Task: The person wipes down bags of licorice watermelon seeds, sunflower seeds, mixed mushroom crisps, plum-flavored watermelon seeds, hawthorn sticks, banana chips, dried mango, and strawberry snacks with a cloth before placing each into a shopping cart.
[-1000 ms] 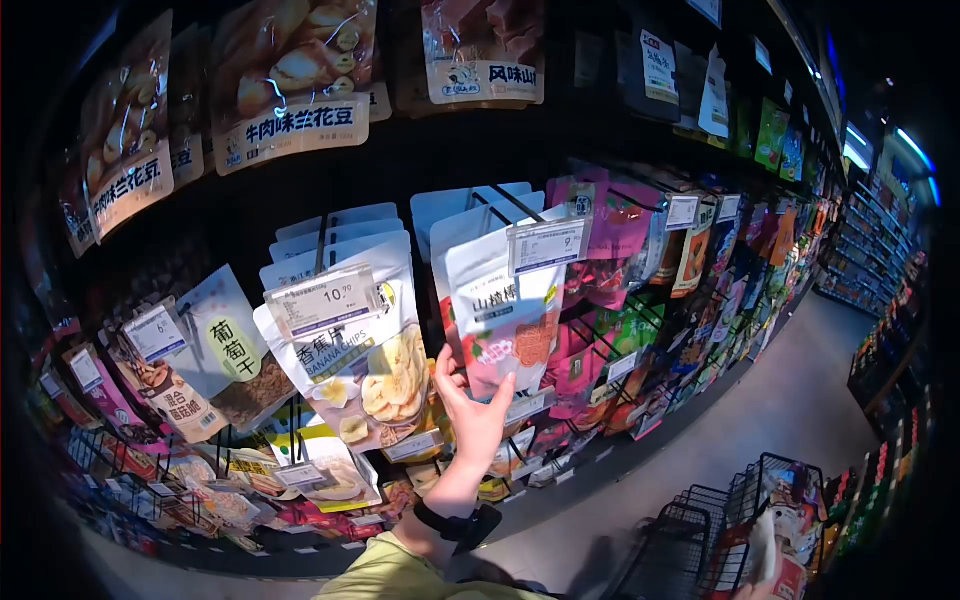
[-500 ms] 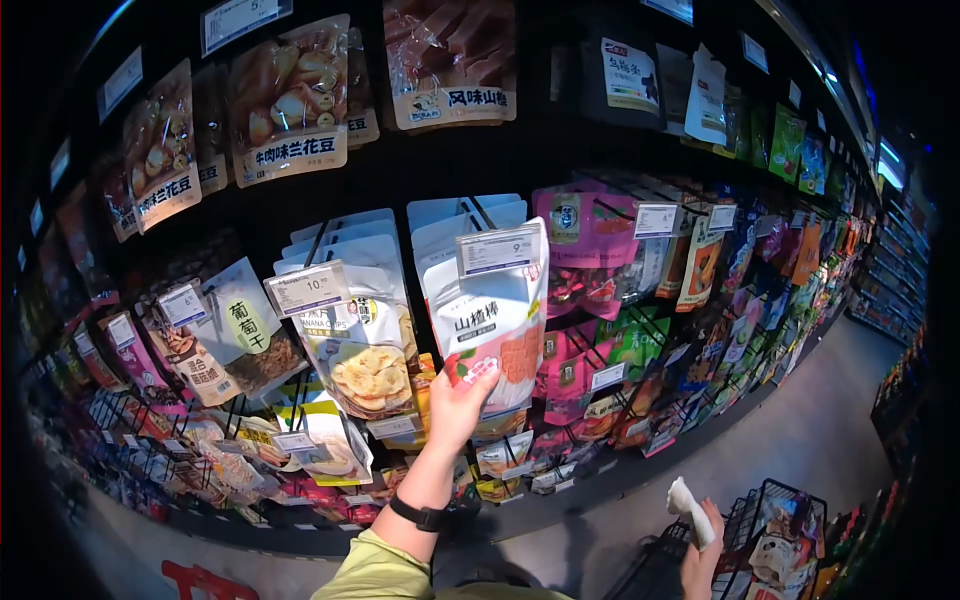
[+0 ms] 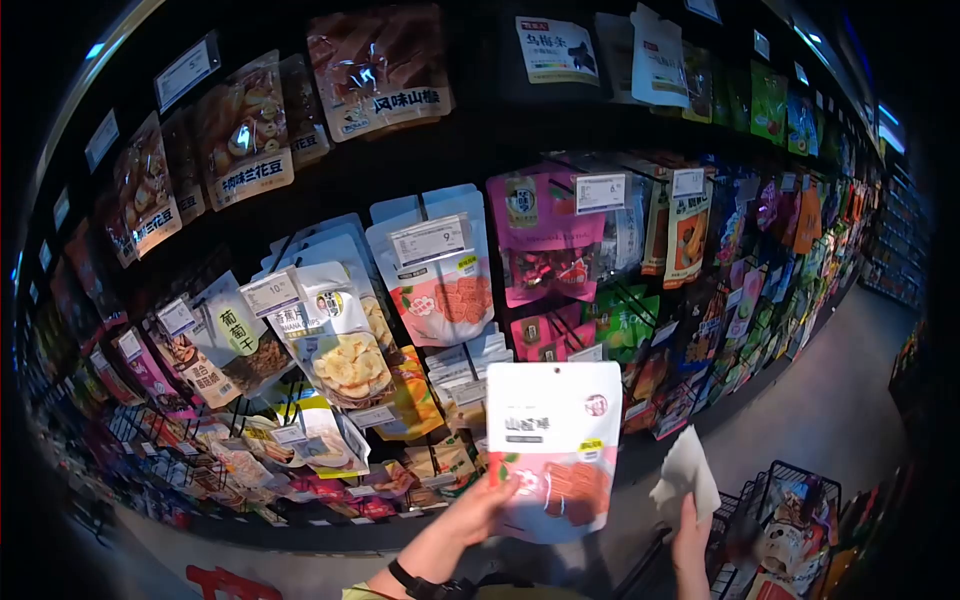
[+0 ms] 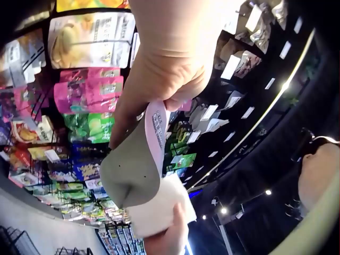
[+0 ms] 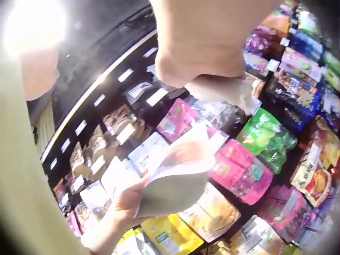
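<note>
Down in front of the snack rack [image 3: 400, 170], the left hand [image 3: 478, 512] holds a pink and white bag [image 3: 553, 440] up straight. The bag is off the rack, lower than its middle row of hanging packs. The hand's grip pinches the bag's bottom left corner. A bit further right along the rack, the right hand [image 3: 690, 535] has its grip tight round a white paper [image 3: 685, 472]. A wire basket [image 3: 800, 470] stands out from the rack, low at the right.
</note>
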Tool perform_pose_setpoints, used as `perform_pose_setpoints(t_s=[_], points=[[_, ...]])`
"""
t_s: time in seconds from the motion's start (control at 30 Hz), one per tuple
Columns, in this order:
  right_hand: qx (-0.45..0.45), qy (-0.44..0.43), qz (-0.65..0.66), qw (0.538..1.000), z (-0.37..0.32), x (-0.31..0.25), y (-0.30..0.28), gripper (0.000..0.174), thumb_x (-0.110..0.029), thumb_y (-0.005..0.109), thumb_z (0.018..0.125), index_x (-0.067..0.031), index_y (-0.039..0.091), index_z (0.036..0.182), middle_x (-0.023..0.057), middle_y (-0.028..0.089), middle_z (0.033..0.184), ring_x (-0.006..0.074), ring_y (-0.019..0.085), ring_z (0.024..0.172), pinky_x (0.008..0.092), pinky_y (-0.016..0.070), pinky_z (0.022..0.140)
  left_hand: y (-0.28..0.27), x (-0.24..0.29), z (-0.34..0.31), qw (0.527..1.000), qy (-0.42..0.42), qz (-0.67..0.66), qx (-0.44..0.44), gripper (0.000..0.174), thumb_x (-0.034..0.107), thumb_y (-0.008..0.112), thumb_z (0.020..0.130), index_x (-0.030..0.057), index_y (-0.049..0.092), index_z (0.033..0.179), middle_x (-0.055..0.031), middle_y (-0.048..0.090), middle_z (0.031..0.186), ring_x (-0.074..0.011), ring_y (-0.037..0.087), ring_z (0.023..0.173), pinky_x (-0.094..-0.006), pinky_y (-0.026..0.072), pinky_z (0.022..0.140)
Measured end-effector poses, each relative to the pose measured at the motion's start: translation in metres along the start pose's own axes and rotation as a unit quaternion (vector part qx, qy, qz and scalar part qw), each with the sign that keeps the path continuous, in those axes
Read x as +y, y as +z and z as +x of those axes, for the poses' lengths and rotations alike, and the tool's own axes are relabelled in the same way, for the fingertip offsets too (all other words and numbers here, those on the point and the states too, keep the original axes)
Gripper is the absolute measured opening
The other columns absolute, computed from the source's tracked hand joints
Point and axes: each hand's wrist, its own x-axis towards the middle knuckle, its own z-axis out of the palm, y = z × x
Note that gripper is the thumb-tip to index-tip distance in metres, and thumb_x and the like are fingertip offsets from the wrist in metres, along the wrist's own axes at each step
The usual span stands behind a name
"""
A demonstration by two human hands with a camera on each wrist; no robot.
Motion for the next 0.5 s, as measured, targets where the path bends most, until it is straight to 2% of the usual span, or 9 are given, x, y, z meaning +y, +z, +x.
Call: perform_pose_setpoints(t_s=[0.03,0.07,0.1,0.13,0.17,0.3,0.33,0.43,0.5], points=[[0.000,0.006,0.001,1.000,0.002,-0.015,0.012,0.040,-0.019,0.045,0.093,0.0056,0.042,0.126,0.0122,0.054,0.116,0.0201,0.051,0.108,0.0297,0.0375,0.093,0.010,-0.006,-0.001,0.997,-0.061,-0.055,0.007,0.046,0.029,0.049,0.093,0.0105,0.035,0.133,-0.0079,0.053,0.118,-0.0179,0.056,0.102,-0.0367,0.0504,0.082],[-0.120,-0.211,-0.168,0.955,-0.001,-0.032,0.026,0.053,-0.017,0.053,0.083,0.0052,0.037,0.129,0.0186,0.044,0.125,0.0313,0.041,0.117,0.0398,0.0300,0.099,0.009,-0.020,0.005,0.994,-0.102,-0.042,0.004,0.047,0.032,0.045,0.094,0.0106,0.033,0.134,-0.0082,0.051,0.120,-0.0187,0.055,0.103,-0.0369,0.0504,0.082],[-0.232,-0.416,-0.320,0.819,-0.006,-0.042,0.038,0.069,-0.016,0.062,0.074,0.0049,0.032,0.132,0.0249,0.035,0.133,0.0425,0.031,0.125,0.0499,0.0224,0.105,0.009,-0.031,0.014,0.990,-0.138,-0.029,-0.003,0.048,0.035,0.041,0.096,0.0107,0.031,0.135,-0.0086,0.050,0.122,-0.0195,0.055,0.104,-0.0372,0.0503,0.082],[-0.298,-0.291,-0.319,0.851,-0.012,-0.034,0.056,0.071,-0.020,0.064,0.070,-0.0026,0.036,0.132,0.0232,0.032,0.136,0.0447,0.029,0.125,0.0567,0.0199,0.104,0.020,-0.032,0.014,0.989,-0.142,-0.030,-0.002,0.048,0.035,0.041,0.096,0.0107,0.031,0.135,-0.0086,0.050,0.122,-0.0195,0.055,0.104,-0.0372,0.0503,0.082],[-0.373,-0.348,-0.492,0.706,-0.025,-0.043,0.059,0.072,-0.023,0.067,0.066,-0.0129,0.040,0.133,0.0205,0.033,0.136,0.0453,0.028,0.125,0.0599,0.0170,0.104,0.035,-0.027,0.011,0.994,-0.106,-0.009,0.021,0.049,0.039,0.034,0.096,0.0103,0.029,0.135,-0.0096,0.049,0.123,-0.0206,0.055,0.105,-0.0368,0.0497,0.084],[-0.390,-0.353,-0.430,0.734,-0.025,-0.018,0.066,0.071,-0.025,0.067,0.067,-0.0196,0.042,0.133,0.0174,0.028,0.141,0.0455,0.024,0.128,0.0623,0.0140,0.103,0.047,-0.032,0.016,0.999,0.025,0.037,0.025,0.049,0.040,0.026,0.098,0.0094,0.024,0.137,-0.0116,0.046,0.127,-0.0208,0.052,0.109,-0.0350,0.0472,0.088],[-0.384,-0.359,-0.412,0.744,-0.023,-0.015,0.066,0.071,-0.025,0.067,0.067,-0.0187,0.041,0.134,0.0170,0.026,0.142,0.0457,0.022,0.129,0.0626,0.0134,0.103,0.045,-0.038,0.014,0.996,0.063,0.068,0.013,0.050,0.036,0.024,0.099,0.0072,0.022,0.139,-0.0105,0.044,0.130,-0.0166,0.044,0.115,-0.0291,0.0378,0.096],[-0.349,-0.355,-0.380,0.780,-0.007,-0.005,0.066,0.067,-0.025,0.065,0.072,-0.0167,0.040,0.134,0.0164,0.026,0.143,0.0437,0.019,0.131,0.0592,0.0119,0.105,0.033,-0.044,0.014,0.970,0.080,0.227,-0.012,0.050,0.036,0.025,0.099,0.0057,0.025,0.139,-0.0085,0.045,0.128,-0.0130,0.042,0.115,-0.0270,0.0355,0.097],[-0.333,-0.293,-0.373,0.815,0.003,-0.020,0.071,0.061,-0.026,0.058,0.079,-0.0125,0.038,0.136,0.0177,0.026,0.143,0.0408,0.016,0.134,0.0539,0.0108,0.107,0.045,-0.042,0.008,0.973,0.003,0.229,0.026,0.049,0.035,0.027,0.099,0.0047,0.027,0.138,-0.0063,0.047,0.125,-0.0103,0.041,0.112,-0.0240,0.0337,0.096]])
